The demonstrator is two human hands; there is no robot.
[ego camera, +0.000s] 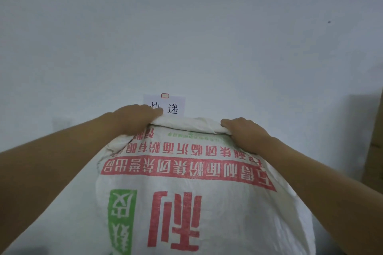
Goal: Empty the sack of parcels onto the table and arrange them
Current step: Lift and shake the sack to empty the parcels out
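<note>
Sack (186, 192) fills lower centre of view, white woven, red and green print upside down to you, bulging full. Your left hand (136, 118) grips rolled far edge at left corner, fingers curled over fabric. Your right hand (244, 132) grips same edge at right corner. Paper sign (176, 105) on white wall (186, 27) just behind. Cardboard (375, 141) at right edge.

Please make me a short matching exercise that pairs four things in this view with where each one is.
Things:
1. left hand
2. right hand
3. paper sign
4. sack

Places:
A. grips the sack's top right corner
B. on the wall behind the sack
C. grips the sack's top left corner
D. fills the lower middle, print upside down

Pairs: 1-C, 2-A, 3-B, 4-D
</note>
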